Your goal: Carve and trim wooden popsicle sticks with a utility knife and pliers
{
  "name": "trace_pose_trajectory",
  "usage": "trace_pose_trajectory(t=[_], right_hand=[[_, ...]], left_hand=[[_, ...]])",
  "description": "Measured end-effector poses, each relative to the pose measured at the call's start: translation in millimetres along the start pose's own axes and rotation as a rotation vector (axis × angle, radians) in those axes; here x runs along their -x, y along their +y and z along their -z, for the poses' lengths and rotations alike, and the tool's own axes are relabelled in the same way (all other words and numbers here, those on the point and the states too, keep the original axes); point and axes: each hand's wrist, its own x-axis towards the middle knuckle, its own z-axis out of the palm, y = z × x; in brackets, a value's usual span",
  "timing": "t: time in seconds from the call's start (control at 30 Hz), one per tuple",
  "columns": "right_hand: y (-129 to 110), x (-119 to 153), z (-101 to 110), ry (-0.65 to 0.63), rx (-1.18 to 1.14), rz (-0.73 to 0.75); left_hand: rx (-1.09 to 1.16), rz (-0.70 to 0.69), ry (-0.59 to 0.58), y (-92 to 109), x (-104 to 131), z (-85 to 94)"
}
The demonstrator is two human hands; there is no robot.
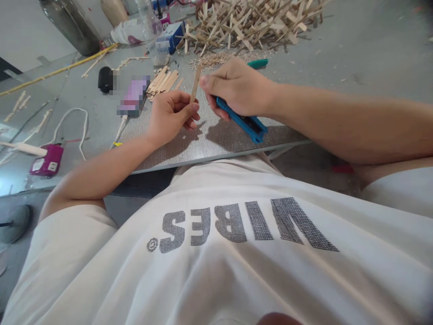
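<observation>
Between the thumb and fingers of my left hand [169, 113], a wooden craft stick [196, 82] is pinched, pointing up and away from me. My right hand [238, 85] is wrapped round a blue utility knife [244, 123], its rear end toward the table's front edge. The right thumb is close to the stick's upper part; the blade is hidden, so I cannot tell whether it touches the wood. Behind my left hand lies a small group of craft sticks [164, 81]. Wood shavings [214, 59] and a green object [258, 63] lie beyond my right hand.
A large heap of craft sticks [243, 27] covers the back of the grey table [355, 58]. To the left are a phone [133, 97] on a white cable, a small black case [105, 80] and a magenta box [47, 160]. Bottles [72, 27] and a blue box [174, 37] stand behind.
</observation>
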Motion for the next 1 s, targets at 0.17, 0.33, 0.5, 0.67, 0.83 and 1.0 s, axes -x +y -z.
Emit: trace_pose_trajectory(t=[0.17, 0.33, 0.5, 0.67, 0.83, 1.0], right_hand=[[8, -5, 17, 0.087, 0.226, -0.036], [7, -1, 13, 0.101, 0.589, 0.092], [17, -6, 4, 0.061, 0.834, 0.219], [14, -3, -1, -0.039, 1.015, 0.064], [7, 0, -10, -0.014, 1.083, -0.048], [5, 0, -14, -0.004, 1.139, -0.084]], left_hand=[[-0.011, -0.036, 0.005, -2, 0, 0.1], [-0.001, -0.055, -0.007, -6, 1, -0.5], [0.026, -0.044, -0.003, -5, 2, 0.4], [0.056, 0.004, 0.006, 6, 9, 1.0], [0.047, 0.036, 0.005, 9, 10, -0.3], [0.049, 0.039, 0.004, 6, 9, -1.1]])
